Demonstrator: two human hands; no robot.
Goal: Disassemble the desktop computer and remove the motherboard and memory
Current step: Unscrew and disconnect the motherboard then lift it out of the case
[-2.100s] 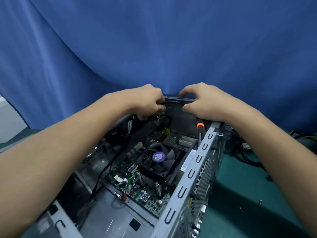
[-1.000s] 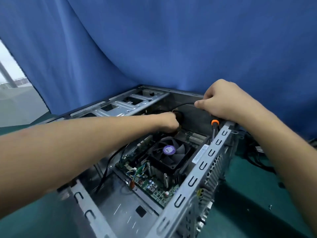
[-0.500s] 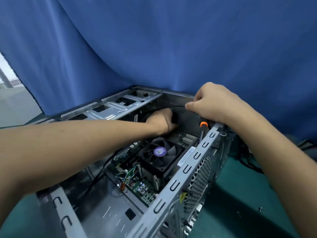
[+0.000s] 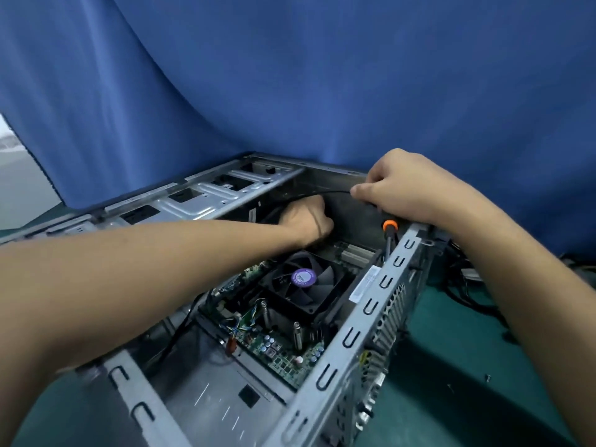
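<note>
motherboard (image 4: 280, 346) lies in the bottom of the open case (image 4: 371, 308) on the green surface (image 4: 451, 350), under the fan (image 4: 303, 279). a moment ago both my hands held the far edge of the case; now my left hand (image 4: 306, 221) is down inside, curled at the black cable (image 4: 322, 192) (if it grips it i cannot tell), and my right hand (image 4: 406, 188) is closed around the screwdriver (image 4: 389, 226). so i judge cables come first, the board later.

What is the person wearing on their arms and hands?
Nothing that shows. Both the left arm and the right arm are bare, with no sleeves in view. The left hand and right hand have no gloves, rings or watch.
</note>
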